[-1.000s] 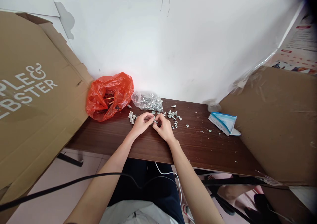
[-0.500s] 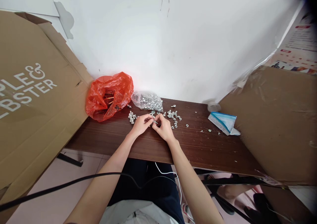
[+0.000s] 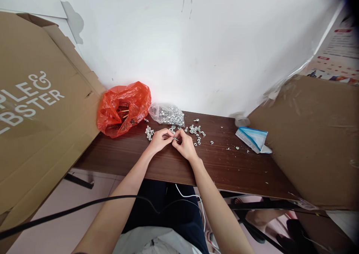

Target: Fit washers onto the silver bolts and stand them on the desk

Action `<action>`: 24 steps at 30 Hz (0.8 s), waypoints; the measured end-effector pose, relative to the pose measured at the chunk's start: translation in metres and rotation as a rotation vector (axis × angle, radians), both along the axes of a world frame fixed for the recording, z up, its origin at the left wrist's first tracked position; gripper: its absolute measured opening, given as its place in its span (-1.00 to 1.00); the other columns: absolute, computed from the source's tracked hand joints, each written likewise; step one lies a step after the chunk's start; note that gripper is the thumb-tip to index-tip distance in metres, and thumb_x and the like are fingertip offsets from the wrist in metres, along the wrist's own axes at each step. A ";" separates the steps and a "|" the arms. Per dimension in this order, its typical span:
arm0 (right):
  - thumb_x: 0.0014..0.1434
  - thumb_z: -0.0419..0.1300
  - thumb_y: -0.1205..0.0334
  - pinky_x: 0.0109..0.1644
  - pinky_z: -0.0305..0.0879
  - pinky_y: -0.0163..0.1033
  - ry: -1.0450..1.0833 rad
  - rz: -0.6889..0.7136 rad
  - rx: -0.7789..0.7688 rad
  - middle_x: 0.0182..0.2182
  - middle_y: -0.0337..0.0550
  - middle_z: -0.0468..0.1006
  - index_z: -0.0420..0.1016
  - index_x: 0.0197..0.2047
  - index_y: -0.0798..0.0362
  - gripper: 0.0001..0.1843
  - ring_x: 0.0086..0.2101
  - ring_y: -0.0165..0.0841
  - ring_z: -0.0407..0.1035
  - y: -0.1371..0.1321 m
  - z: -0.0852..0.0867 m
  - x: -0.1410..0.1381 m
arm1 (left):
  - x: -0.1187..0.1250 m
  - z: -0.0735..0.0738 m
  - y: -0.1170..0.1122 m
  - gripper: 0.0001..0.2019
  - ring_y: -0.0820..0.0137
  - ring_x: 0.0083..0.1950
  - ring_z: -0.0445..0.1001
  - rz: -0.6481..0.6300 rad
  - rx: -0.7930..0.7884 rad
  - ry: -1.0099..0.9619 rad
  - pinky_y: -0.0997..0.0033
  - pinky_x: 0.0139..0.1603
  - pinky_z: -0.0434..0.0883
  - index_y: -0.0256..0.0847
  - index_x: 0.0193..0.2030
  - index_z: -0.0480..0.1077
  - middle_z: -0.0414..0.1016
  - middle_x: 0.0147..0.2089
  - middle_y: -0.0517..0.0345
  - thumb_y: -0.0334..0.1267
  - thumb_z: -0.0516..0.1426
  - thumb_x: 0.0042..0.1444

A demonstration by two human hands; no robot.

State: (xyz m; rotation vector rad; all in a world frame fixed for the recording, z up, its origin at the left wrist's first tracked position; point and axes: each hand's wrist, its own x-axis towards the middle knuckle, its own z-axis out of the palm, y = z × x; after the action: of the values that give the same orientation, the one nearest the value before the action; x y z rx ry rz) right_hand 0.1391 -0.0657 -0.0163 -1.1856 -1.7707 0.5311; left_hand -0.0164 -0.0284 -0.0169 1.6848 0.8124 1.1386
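My left hand (image 3: 159,140) and my right hand (image 3: 184,145) meet fingertip to fingertip just above the table (image 3: 126,155). Both are closed in a pinch around a small silver bolt (image 3: 175,138), mostly covered by the fingers. Whether a nut or washer is on it I cannot make out. Beside my left hand stands a cluster of silver bolts (image 3: 149,133), several of them upright. Behind the fingertips lie a few flat washers (image 3: 173,127). Right of my right hand are loose bolts (image 3: 193,129) and several scattered nuts (image 3: 199,138).
At the back, a clear plastic bag of hardware (image 3: 169,115) leans by an open red plastic bag (image 3: 140,97). Cardboard (image 3: 30,141) walls the left, more cardboard (image 3: 314,134) the right. A blue-and-white packet (image 3: 252,137) lies at right. A black cable (image 3: 84,205) crosses in front.
My fingertips have shifted slightly around the bolt, closing in toward each other. The arms and the things on the table stay where they were.
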 end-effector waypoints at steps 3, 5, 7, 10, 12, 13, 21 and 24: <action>0.04 0.10 0.29 -0.32 0.22 -0.30 -0.013 -0.004 0.004 -0.40 -0.29 0.40 0.22 -0.29 -0.01 -0.87 -0.47 -0.43 0.26 0.000 -0.001 0.000 | 0.000 -0.001 0.001 -0.90 0.39 -0.20 0.51 -0.014 -0.012 -0.039 0.36 -0.13 0.48 -0.32 -0.39 0.46 0.50 -0.25 0.05 -0.32 0.24 -0.04; 0.04 0.10 0.29 -0.32 0.22 -0.31 -0.014 -0.007 0.007 -0.41 -0.29 0.40 0.22 -0.29 -0.01 -0.86 -0.47 -0.43 0.26 0.001 -0.002 0.000 | 0.000 -0.003 0.002 -0.89 0.39 -0.19 0.51 -0.032 -0.013 -0.062 0.34 -0.11 0.48 -0.32 -0.39 0.46 0.50 -0.24 0.05 -0.32 0.25 -0.04; 0.03 0.10 0.30 -0.33 0.22 -0.31 -0.012 -0.006 0.011 -0.42 -0.29 0.40 0.22 -0.29 -0.01 -0.86 -0.48 -0.43 0.26 0.001 -0.002 0.001 | 0.000 -0.003 0.002 -0.90 0.40 -0.20 0.50 -0.054 0.001 -0.080 0.34 -0.11 0.48 -0.32 -0.40 0.46 0.48 -0.24 0.05 -0.32 0.25 -0.04; 0.03 0.10 0.30 -0.33 0.23 -0.31 -0.016 -0.005 0.016 -0.42 -0.29 0.40 0.22 -0.29 -0.01 -0.86 -0.48 -0.42 0.27 0.001 -0.002 0.001 | 0.001 -0.004 0.002 -0.91 0.41 -0.20 0.48 -0.085 0.026 -0.097 0.36 -0.12 0.48 -0.31 -0.42 0.46 0.46 -0.24 0.05 -0.33 0.25 -0.02; 0.03 0.10 0.29 -0.33 0.23 -0.31 -0.021 -0.006 0.011 -0.41 -0.28 0.41 0.22 -0.29 -0.01 -0.86 -0.48 -0.42 0.26 0.001 -0.002 0.001 | 0.000 -0.003 0.002 -0.93 0.41 -0.19 0.48 -0.095 0.031 -0.104 0.38 -0.12 0.48 -0.31 -0.43 0.45 0.45 -0.24 0.05 -0.35 0.24 -0.02; 0.03 0.10 0.29 -0.33 0.23 -0.30 -0.025 -0.006 0.007 -0.41 -0.28 0.41 0.22 -0.29 -0.01 -0.86 -0.48 -0.42 0.26 0.002 -0.002 0.001 | 0.000 -0.003 0.002 -0.93 0.41 -0.18 0.48 -0.098 0.032 -0.107 0.39 -0.12 0.48 -0.31 -0.44 0.45 0.44 -0.24 0.05 -0.36 0.24 -0.01; 0.02 0.11 0.29 -0.33 0.22 -0.30 -0.041 -0.003 0.012 -0.40 -0.27 0.41 0.22 -0.30 -0.01 -0.85 -0.47 -0.42 0.26 0.001 -0.003 0.001 | 0.000 -0.003 0.002 -0.91 0.43 -0.20 0.47 -0.089 0.089 -0.062 0.42 -0.13 0.43 -0.31 -0.52 0.40 0.42 -0.25 0.06 -0.45 0.17 -0.02; 0.04 0.10 0.27 -0.33 0.24 -0.29 -0.018 -0.002 0.013 -0.39 -0.26 0.42 0.23 -0.29 -0.01 -0.87 -0.47 -0.41 0.28 0.001 -0.002 0.000 | 0.001 -0.002 0.000 -0.94 0.43 -0.20 0.46 -0.061 0.116 -0.036 0.43 -0.15 0.44 -0.30 -0.45 0.41 0.41 -0.25 0.07 -0.46 0.14 -0.01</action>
State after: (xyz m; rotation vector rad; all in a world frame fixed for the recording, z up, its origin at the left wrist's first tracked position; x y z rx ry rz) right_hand 0.1394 -0.0643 -0.0181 -1.1870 -1.7853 0.5083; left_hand -0.0155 -0.0280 -0.0193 1.7670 0.6785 1.1900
